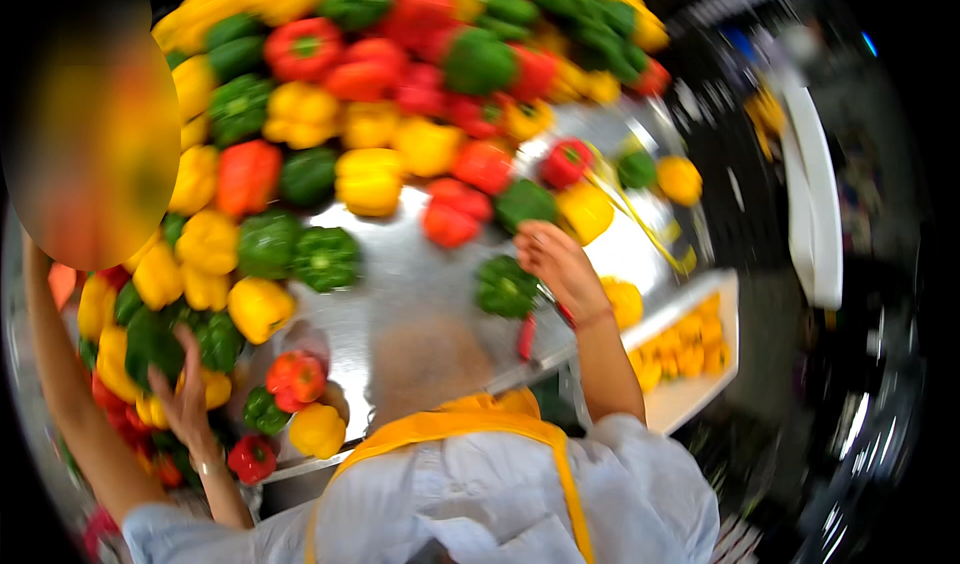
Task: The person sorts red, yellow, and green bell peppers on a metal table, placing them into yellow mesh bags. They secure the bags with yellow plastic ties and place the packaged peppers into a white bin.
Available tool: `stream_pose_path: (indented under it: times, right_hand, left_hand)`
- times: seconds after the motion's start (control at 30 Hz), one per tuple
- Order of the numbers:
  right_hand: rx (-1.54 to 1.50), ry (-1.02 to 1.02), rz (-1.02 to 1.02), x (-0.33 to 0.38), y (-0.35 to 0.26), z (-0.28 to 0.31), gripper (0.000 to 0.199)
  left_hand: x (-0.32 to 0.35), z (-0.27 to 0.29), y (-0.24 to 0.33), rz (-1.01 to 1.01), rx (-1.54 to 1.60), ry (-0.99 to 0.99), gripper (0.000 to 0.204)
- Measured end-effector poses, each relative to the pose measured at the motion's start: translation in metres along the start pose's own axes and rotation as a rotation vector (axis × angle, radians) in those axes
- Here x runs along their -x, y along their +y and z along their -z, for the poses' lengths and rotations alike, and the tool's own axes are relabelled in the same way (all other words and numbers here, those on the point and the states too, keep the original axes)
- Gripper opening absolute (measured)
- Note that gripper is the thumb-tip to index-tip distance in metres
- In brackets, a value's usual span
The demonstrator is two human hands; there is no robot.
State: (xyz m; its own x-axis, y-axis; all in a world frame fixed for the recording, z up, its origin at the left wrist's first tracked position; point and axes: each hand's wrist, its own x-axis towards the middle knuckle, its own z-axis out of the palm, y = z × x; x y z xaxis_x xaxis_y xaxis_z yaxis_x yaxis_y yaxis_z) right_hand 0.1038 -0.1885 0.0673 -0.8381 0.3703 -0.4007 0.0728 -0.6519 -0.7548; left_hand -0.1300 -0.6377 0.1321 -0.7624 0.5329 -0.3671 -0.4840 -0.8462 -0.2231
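Observation:
My right hand (560,264) is over the metal table with its fingers bent together, just below a dark green pepper. Motion blur hides what they hold. A green bell pepper (505,287) lies beside the hand. Under its wrist is a thin metal and red piece, too blurred to name. My left forearm (75,404) stretches up along the left edge, and a blurred patch covers its hand. A second hand with a wrist band (185,404), seemingly another person's, is below my left arm's reach, fingers spread against a dark green pepper (152,349).
Bell peppers in yellow, red and green are heaped across the far and left sides of the metal table (400,284). At the right stands a white container (690,404) with yellow pieces. A short red item (526,338) lies near the table's front edge.

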Motion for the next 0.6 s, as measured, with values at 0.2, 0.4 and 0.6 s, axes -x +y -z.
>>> stream_pose_path:
  times: [0.2, 0.4, 0.6]
  right_hand:
    - [0.202, 0.302, 0.27, 0.045, -0.001, 0.083, 0.019]
    - [1.015, 0.844, 0.611, 0.081, -0.026, 0.248, 0.021]
    - [1.928, 0.601, 0.683, 0.036, -0.038, 0.336, 0.025]
  left_hand:
    - [0.081, 0.008, -0.017, -0.12, -0.166, -0.052, 0.056]
    - [-0.085, -0.121, -0.221, 0.036, -2.703, -1.027, 0.037]
    - [-0.023, 0.025, -0.308, 0.617, -2.293, -1.304, 0.038]
